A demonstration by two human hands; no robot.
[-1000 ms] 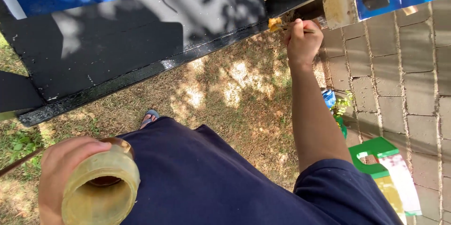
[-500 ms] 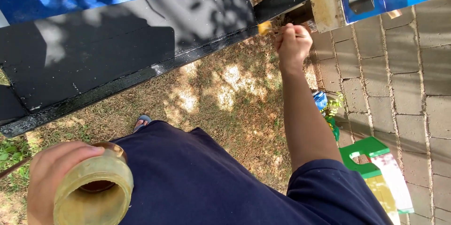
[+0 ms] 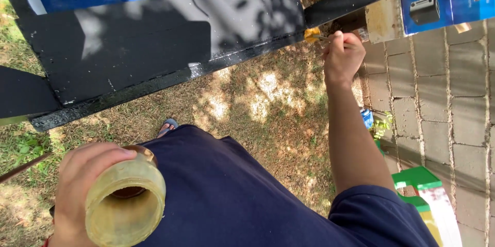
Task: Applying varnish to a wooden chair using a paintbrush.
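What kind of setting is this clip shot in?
Most likely an outdoor yard. Dry grass and dirt run under a black painted panel, with paving blocks alongside. The right hand holds a paintbrush at the panel's edge; the left hand grips a yellowish jar.

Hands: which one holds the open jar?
The left hand grips the yellowish open jar; the right hand holds a thin brush against the black board.
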